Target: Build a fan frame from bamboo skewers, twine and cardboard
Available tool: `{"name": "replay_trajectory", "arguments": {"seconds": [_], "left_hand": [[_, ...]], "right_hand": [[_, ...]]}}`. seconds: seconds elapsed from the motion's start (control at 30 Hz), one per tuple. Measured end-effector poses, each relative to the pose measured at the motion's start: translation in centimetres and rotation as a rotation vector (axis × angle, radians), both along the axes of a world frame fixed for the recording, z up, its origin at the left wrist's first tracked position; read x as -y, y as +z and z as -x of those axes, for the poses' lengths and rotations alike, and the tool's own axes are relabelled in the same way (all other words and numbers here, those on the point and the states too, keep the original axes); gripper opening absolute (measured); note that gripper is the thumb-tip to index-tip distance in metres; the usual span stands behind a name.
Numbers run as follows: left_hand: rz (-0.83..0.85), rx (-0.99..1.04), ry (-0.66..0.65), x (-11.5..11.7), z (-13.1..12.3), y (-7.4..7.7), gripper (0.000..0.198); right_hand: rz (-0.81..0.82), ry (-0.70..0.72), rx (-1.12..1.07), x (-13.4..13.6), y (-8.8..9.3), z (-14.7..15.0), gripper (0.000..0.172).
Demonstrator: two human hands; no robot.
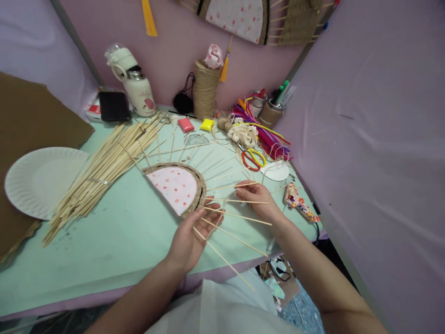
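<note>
A half-circle craft panel (172,185), white with red dots, has a twine-wrapped curved edge with a black line in it. Thin wooden sticks (236,215) fan out from that edge. My left hand (189,236) grips the panel's lower right corner, thumb on top and fingers underneath among the sticks. To its right, my right hand (257,199) is closed in a pinch beside the sticks. A thin pale strand of twine (227,198) curves between the sticks and the pinched fingertips, which seem to hold it; its end is hidden.
A bundle of sticks (111,171) overlaps a paper plate (34,181) on the left. Scissors (253,159), pipe cleaners (267,134) and a twine cone (206,90) stand or lie behind. A patterned glue gun (299,202) lies near the right edge. A bottle (139,93) stands at the back.
</note>
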State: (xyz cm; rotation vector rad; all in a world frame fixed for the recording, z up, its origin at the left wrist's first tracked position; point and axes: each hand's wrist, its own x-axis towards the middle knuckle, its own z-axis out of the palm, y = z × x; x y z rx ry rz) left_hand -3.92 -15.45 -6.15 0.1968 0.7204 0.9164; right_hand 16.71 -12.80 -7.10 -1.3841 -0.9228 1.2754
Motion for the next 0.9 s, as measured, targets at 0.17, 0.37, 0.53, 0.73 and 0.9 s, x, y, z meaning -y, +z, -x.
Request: {"name": "replay_trajectory", "arguments": {"seconds": [0.17,0.37,0.53,0.73,0.9], "left_hand": [[0.009,-0.001,-0.013,-0.02,-0.03,0.02,0.026],[0.022,0.014,-0.027,-0.07,0.08,0.06,0.027],[0.051,-0.005,0.008,-0.12,-0.05,0.18,0.025],[0.057,-0.015,0.017,-0.09,-0.10,0.24,0.026],[0.062,-0.032,0.028,-0.08,-0.18,0.33,0.026]], "right_hand": [[0.037,0.007,-0.032,-0.01,0.11,-0.20,0.031],[0.051,0.003,-0.053,-0.01,0.09,-0.16,0.030],[0.060,-0.004,-0.055,-0.02,0.07,-0.14,0.031],[0.052,0.005,-0.049,0.05,-0.09,-0.21,0.031],[0.044,0.014,-0.041,0.09,-0.37,-0.33,0.028]]}}
